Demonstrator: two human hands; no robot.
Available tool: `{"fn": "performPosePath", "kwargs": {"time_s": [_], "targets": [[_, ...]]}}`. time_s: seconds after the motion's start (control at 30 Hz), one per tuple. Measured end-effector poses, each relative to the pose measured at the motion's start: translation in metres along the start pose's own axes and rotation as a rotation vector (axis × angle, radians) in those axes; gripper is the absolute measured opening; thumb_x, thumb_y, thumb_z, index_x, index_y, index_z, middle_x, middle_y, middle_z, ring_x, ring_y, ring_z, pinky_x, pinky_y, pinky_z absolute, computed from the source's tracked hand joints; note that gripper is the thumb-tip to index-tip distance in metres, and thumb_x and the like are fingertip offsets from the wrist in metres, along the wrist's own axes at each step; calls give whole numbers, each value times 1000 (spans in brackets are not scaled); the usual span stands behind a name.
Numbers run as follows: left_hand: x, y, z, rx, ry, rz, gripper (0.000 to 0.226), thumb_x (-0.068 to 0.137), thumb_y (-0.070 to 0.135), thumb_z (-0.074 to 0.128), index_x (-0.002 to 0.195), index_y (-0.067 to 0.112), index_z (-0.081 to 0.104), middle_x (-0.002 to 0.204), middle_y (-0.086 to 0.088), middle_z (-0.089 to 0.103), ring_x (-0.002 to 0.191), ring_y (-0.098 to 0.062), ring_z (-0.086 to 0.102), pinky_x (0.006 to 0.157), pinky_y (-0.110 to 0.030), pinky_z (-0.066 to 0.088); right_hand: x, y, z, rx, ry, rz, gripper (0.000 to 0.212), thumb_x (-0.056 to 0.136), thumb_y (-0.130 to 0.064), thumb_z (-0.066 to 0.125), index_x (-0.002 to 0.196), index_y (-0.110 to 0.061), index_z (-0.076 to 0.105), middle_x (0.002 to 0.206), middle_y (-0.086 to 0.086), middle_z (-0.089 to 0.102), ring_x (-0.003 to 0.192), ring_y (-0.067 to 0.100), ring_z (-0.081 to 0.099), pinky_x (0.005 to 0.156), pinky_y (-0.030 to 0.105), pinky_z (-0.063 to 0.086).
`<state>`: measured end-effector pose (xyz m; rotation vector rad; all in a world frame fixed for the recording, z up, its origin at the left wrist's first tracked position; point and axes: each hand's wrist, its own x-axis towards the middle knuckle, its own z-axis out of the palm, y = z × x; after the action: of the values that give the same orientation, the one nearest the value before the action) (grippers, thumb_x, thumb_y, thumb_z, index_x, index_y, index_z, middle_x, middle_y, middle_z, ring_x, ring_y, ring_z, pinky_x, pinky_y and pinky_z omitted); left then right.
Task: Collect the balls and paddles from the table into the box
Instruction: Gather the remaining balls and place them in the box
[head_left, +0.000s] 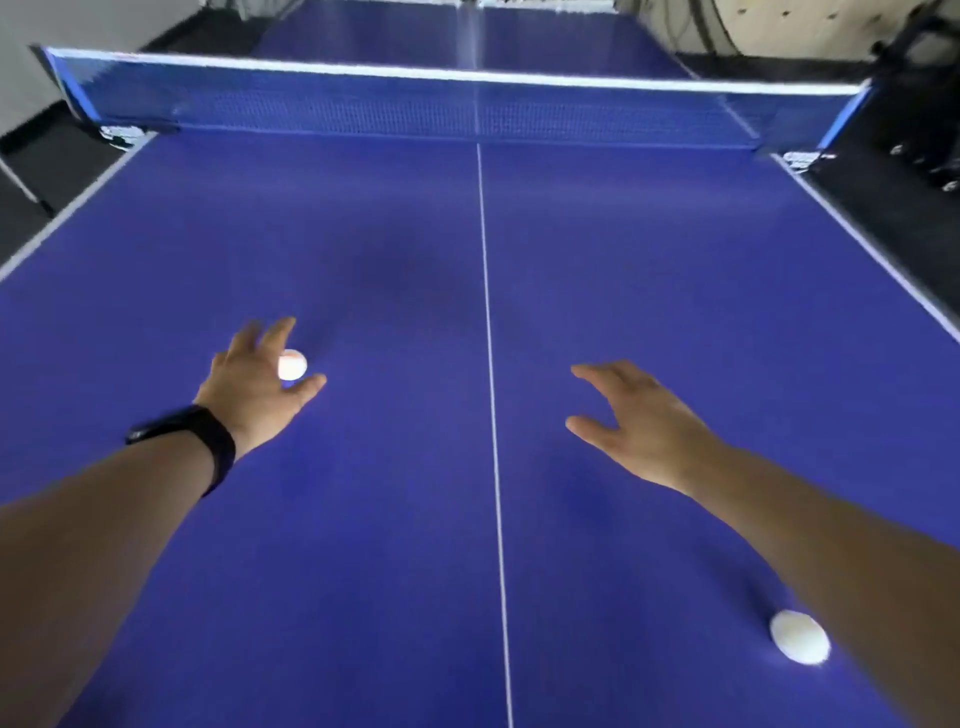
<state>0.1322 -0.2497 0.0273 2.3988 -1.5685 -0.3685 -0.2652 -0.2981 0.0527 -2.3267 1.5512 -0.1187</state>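
A white ball (292, 365) sits between the thumb and fingers of my left hand (253, 382), left of the table's white centre line; the fingers curl around it, and whether they grip it is unclear. My right hand (631, 415) hovers over the right half with fingers spread and nothing in it. A second white ball (799, 636) lies on the blue table (649, 270) near the bottom right, just beside my right forearm. No paddle and no box are in view.
The blue net (415, 106) stretches across the table at the back, clamped at both sides. Dark floor lies past the left and right table edges. A black object (919, 104) stands off the far right corner.
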Motion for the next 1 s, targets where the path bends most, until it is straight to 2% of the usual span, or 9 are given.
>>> {"fn": "performPosePath", "kwargs": {"time_s": [0.17, 0.23, 0.3, 0.4, 0.47, 0.57, 0.73, 0.87, 1.0], "targets": [[57, 23, 52, 267, -97, -32, 79, 90, 57, 48, 154, 34, 8, 162, -14, 1, 141, -45, 23, 112, -50, 30, -20, 73, 2, -2, 3, 56, 62, 93, -49, 52, 149, -31, 30, 148, -7, 36, 135, 20, 35, 105, 39, 41], [76, 12, 66, 371, -96, -37, 68, 92, 50, 49, 150, 24, 27, 155, -25, 22, 139, -43, 28, 108, -49, 31, -31, 96, 3, -8, -16, 75, 63, 93, -50, 52, 149, -32, 30, 147, -6, 37, 135, 19, 35, 105, 40, 41], [110, -29, 86, 394, -104, -20, 45, 88, 40, 53, 124, 13, 55, 125, -33, 53, 116, -48, 49, 98, -55, 42, -42, 116, 2, 0, -28, 107, 62, 93, -50, 52, 148, -32, 31, 147, -6, 38, 135, 19, 35, 106, 40, 40], [132, -62, 104, 290, -61, -25, 31, 85, 18, 55, 114, 5, 60, 106, -30, 61, 92, -47, 58, 85, -54, 50, -60, 141, -6, 34, -34, 176, 60, 92, -51, 52, 147, -34, 34, 147, -7, 39, 136, 18, 34, 107, 40, 38], [80, 10, 81, 249, 22, 11, 25, 87, 11, 51, 109, 10, 62, 109, -25, 64, 94, -46, 59, 84, -48, 51, -73, 154, -14, 35, -43, 215, 59, 92, -52, 52, 146, -35, 35, 145, -7, 40, 136, 17, 35, 107, 41, 39], [11, 117, 68, 175, 38, 146, 11, 88, 19, 44, 87, 19, 55, 91, -12, 65, 80, -37, 57, 71, -38, 48, -93, 165, -29, 54, -60, 261, 57, 91, -52, 54, 144, -35, 39, 140, -9, 45, 133, 16, 37, 106, 40, 39], [-121, 267, 94, 114, -211, 652, 36, 89, 53, 48, 114, 29, 55, 106, 6, 67, 93, -22, 65, 72, -30, 47, -129, 171, -49, 33, -193, 308, 55, 85, -56, 60, 135, -40, 45, 127, -13, 49, 125, 13, 43, 99, 36, 42], [-209, 335, 127, 89, -521, 922, 60, 76, 76, 48, 107, 25, 48, 101, 6, 64, 86, -25, 62, 70, -35, 48, -157, 174, -46, -47, -365, 335, 59, 77, -55, 65, 131, -41, 45, 124, -12, 46, 113, 16, 52, 92, 37, 49], [-250, 353, 163, 193, -545, 1086, 47, 89, 54, 50, 120, 19, 46, 106, -5, 65, 84, -32, 62, 63, -35, 36, -176, 180, -27, -35, -362, 328, 42, 84, -42, 64, 123, -34, 50, 118, -6, 49, 100, 20, 55, 80, 34, 48]]}}
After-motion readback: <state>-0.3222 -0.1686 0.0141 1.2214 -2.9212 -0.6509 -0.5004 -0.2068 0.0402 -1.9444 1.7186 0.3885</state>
